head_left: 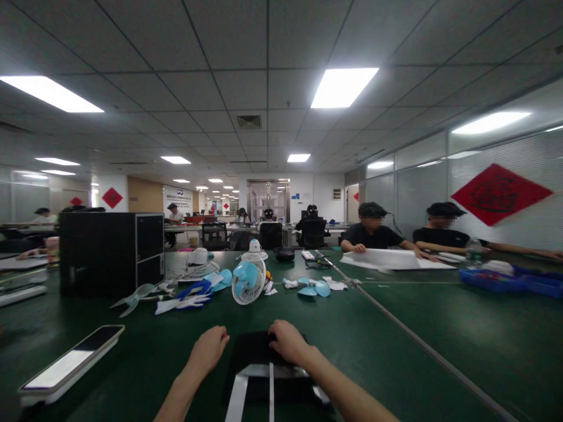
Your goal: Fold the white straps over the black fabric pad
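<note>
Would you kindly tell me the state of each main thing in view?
Left hand: curled, beside the black object
Right hand: curled over the black object
Black object: lying flat
Phone-like device: face up
Computer tower: standing
Fan: tilted
White sheet: partly raised
Bottle: upright
Ceiling light: on

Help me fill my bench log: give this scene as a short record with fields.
left hand: fingers curled, just beside the black item with pale strips
right hand: on or just over that item's far part
surface: green table
ahead: blue and white fan
left side: phone-like device, black computer case
right side: two people in dark caps, one at a white sheet
</note>
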A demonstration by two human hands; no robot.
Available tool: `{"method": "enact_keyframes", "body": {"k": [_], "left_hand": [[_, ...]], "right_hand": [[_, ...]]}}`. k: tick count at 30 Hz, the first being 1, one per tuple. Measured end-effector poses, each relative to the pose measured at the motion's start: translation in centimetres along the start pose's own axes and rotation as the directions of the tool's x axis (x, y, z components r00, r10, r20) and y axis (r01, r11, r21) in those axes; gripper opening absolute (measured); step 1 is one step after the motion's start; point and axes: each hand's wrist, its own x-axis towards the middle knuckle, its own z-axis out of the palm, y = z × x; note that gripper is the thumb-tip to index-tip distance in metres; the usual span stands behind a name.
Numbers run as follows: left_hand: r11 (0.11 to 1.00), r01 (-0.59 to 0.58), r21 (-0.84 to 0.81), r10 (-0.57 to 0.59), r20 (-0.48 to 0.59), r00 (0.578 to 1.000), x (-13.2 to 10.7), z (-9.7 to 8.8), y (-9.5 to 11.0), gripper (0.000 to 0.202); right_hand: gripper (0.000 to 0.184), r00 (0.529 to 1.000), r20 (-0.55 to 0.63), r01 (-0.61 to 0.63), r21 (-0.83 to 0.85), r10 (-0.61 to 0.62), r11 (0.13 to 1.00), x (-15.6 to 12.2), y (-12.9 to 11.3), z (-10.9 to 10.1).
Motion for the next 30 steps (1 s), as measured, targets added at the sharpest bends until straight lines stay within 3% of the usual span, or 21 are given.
{"method": "enact_keyframes", "body": {"k": [3,6,12,17,22,26,30], "left_hand": [[0.983,0.066,0.170,-0.058,-0.053,0.997,0.2,0.0,-2.0,0.028],[0.966,0.119,0.228,-0.106,-0.068,0.992,0.2,0.1,-3.4,0.027],[0.969,0.162,0.188,-0.160,-0.025,0.987,0.4,0.1,-3.9,0.033],[0.969,0.199,0.149,-0.201,-0.002,0.980,0.5,-0.1,-3.7,0.036],[0.973,0.208,0.099,-0.210,0.008,0.978,0.3,-0.4,-3.6,0.028],[0.971,0.208,0.119,-0.213,0.029,0.977,0.0,-0.4,-3.4,0.025],[0.970,0.204,0.132,-0.211,0.039,0.977,-0.1,-0.4,-2.9,0.026]], "right_hand": [[0.024,1.000,-0.010,0.005,0.002,-0.005,1.000,0.2,0.3,0.3],[0.025,1.000,-0.022,0.013,0.015,-0.012,1.000,0.3,0.7,0.6],[0.026,0.999,-0.053,0.006,0.049,-0.003,0.999,0.4,1.6,0.6],[0.026,0.984,-0.175,-0.033,0.077,0.046,0.996,-0.7,3.7,-1.9],[0.031,0.920,-0.323,-0.205,0.088,0.223,0.975,-4.3,9.4,-5.9],[0.035,0.855,-0.324,-0.407,0.064,0.405,0.911,-9.0,16.1,-8.6],[0.037,0.774,-0.310,-0.561,0.068,0.552,0.825,-14.5,22.5,-10.1]]}}
